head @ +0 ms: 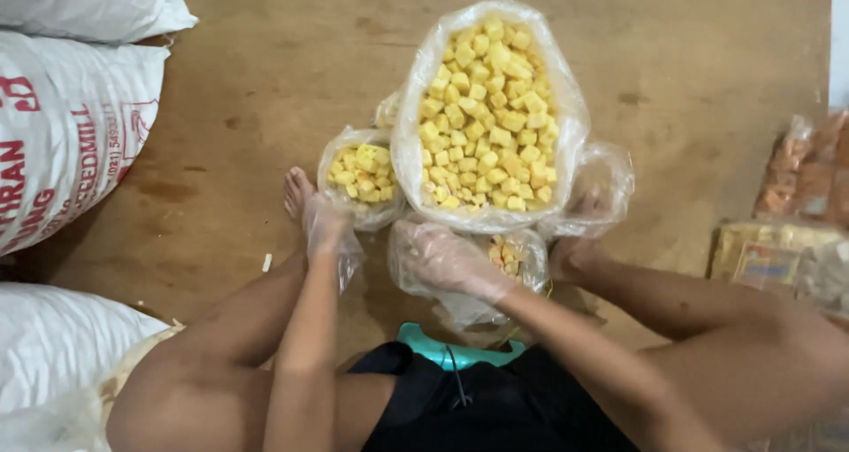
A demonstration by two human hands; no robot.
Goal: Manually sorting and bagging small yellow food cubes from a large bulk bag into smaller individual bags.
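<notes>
Head view, risk: I judge the big clear plastic bag of yellow cubes (489, 116) could slump and spill over the brown wooden floor (292, 54) if nudged.
Left hand (325, 225): plastic-gloved, loosely curled, touching the small clear bag of yellow cubes (361, 176); I cannot tell whether it grips.
Right hand (447, 257): gloved, fingers partly closed on the small clear part-filled bag (513, 257), just beneath the big one.
White woven sacks (62, 134): at the floor's left edge.

White printed sacks (62, 125) at left, wrapped packets (800, 222) at right, wooden floor (265, 80).
</notes>
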